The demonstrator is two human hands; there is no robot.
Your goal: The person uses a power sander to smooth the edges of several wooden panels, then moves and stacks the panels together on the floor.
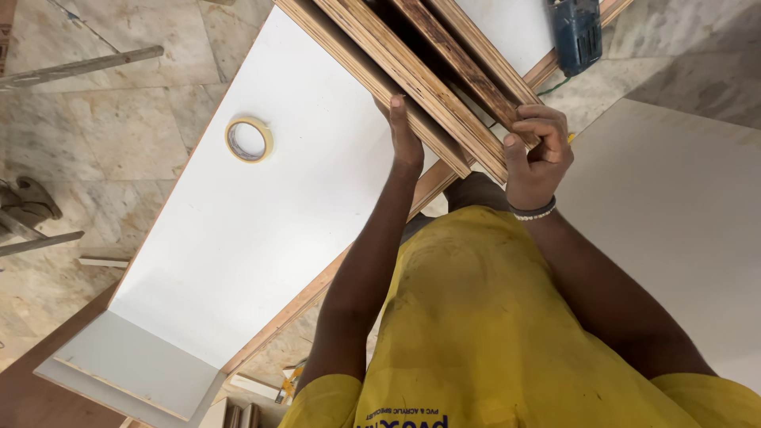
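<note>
Head view, looking straight down past a yellow shirt (pixel 491 333).

Both hands are on a stack of plywood strips (pixel 428 75) standing on edge, running from the near centre up toward the far left. Layered edge grain shows, pale tan with dark glue lines; 1 strip on the right side has a dark, stained, rough face.

Left hand (pixel 404 135): flat and open, fingers straight and together, palm pressed against the left face of the stack at its near end.

Right hand (pixel 539 150): fingers curled closed over the near end of the right-hand strips, gripping them. A beaded band (pixel 533 212) sits on that wrist.

The stack rests over a long white board (pixel 261 230), smooth and matte, with a raw wood edge along its right side. This board serves as the surface. A roll of cream masking tape (pixel 249 139) lies flat on it, left of the stack, well apart from the hands.

A second white panel (pixel 674 214) lies to the right. A blue power drill (pixel 576 32) sits far right, partly cut off by the frame edge.

The floor (pixel 95 135) is polished beige marble tile with veining. A grey metal bar (pixel 79 70) lies at far left.
</note>
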